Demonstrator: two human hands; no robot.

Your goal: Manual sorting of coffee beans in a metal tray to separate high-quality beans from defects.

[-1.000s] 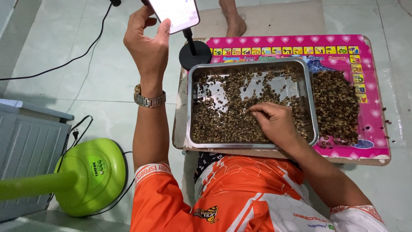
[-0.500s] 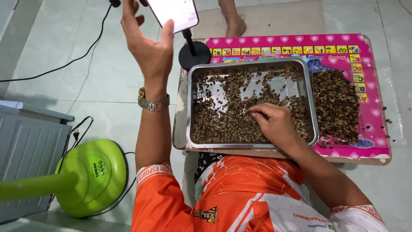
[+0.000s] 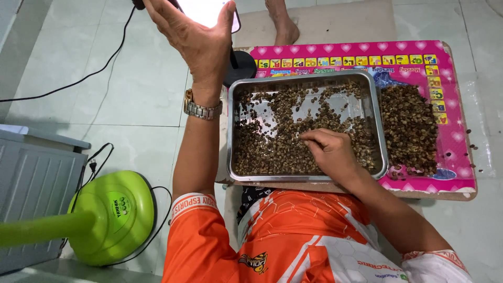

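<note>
While cut off above, phone hides behind left hand.

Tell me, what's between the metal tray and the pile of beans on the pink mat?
Only the tray's right rim and a thin strip of pink mat lie before the bean pile, as the head view shows.
</note>
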